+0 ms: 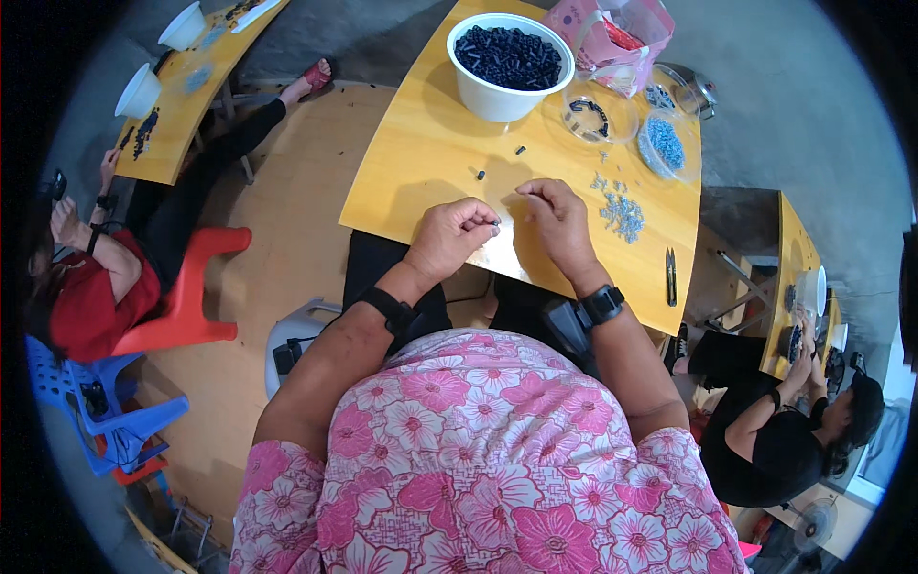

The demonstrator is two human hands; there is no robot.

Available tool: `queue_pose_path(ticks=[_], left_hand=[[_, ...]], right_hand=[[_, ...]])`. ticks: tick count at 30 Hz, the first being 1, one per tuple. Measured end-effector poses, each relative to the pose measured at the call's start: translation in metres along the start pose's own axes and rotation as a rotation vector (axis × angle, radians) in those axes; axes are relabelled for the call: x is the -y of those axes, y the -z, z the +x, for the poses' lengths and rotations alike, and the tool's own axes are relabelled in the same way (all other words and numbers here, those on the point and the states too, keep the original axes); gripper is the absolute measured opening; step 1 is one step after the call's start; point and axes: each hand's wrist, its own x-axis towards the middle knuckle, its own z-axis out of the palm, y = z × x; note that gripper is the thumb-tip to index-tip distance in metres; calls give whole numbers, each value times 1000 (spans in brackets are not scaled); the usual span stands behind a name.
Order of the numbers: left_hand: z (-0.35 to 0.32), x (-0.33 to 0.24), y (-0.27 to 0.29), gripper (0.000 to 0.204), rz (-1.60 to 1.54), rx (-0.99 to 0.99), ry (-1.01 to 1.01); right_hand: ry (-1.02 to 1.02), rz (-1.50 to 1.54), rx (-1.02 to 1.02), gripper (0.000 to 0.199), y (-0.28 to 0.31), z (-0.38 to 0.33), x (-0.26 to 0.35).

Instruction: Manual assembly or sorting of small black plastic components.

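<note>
The person sits at a yellow table [421, 163] with both hands held just above its near edge. The left hand [449, 237] is curled, its fingers [483, 226] pinched narrow on a small dark piece [494, 225] at the fingertips. The right hand [559, 222] is close beside it, thumb and forefinger drawn together near the top of the hand; whether they hold something is too small to tell.

By the look of it, the step in hand is joining small parts: 1 dark piece is already picked up and the 2 hands are meeting to fit something to it. The supply is within reach. A white bowl [507, 96] full of dark pieces stands at the far side of the table, 2 loose dark pieces [481, 175] lie on the bare wood between the bowl and the hands, and a scatter of small pale blue-grey bits [622, 215] lies just right of the right hand. 2 clear round dishes [598, 120] sit right of the bowl, one with a few dark parts and one with blue bits [666, 143].

The next move likely calls for fine alignment: the pinched piece held steady with its end clear while the right fingertips bring a tiny bit to it, without either slipping.

Other people work at neighbouring tables to the left and right.
</note>
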Motion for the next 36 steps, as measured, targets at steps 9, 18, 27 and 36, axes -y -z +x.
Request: queue_pose_path(ticks=[9, 18, 27, 36], left_hand=[[-36, -27, -1, 12, -259, 27, 64], [-56, -56, -2, 15, -311, 33, -23], [-60, -59, 1, 15, -312, 12, -52], [-60, -56, 4, 15, -331, 15, -34]], right_hand=[[-338, 649, 87, 17, 20, -42, 38], [-299, 750, 193, 17, 6, -58, 57], [-283, 763, 172, 16, 2, -59, 64], [-254, 761, 162, 16, 0, -58, 66]])
